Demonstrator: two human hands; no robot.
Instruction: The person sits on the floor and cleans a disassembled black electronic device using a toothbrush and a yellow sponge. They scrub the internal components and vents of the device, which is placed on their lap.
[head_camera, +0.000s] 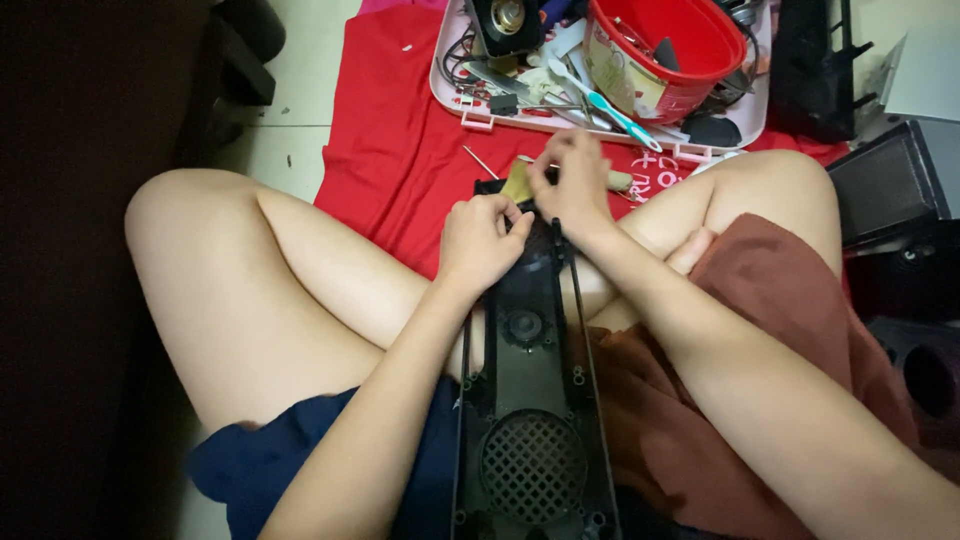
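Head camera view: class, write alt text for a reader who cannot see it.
Both hands, left hand and right hand, work at the far end of a long black plastic speaker panel lying across a seated person's crossed legs. Beyond, a pink tray of tools and a red bucket sit on red cloth.

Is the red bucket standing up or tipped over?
Tipped. The red bucket leans in the pink tray, its open mouth facing the camera, with dark pieces showing inside.

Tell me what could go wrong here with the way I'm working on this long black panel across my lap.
The long black panel rests only on crossed legs, so it could tip or slide while the left hand and right hand press at its far end. Any small part freed there could drop onto the red cloth and be hard to spot. The crowded pink tray sits close ahead and could get knocked.
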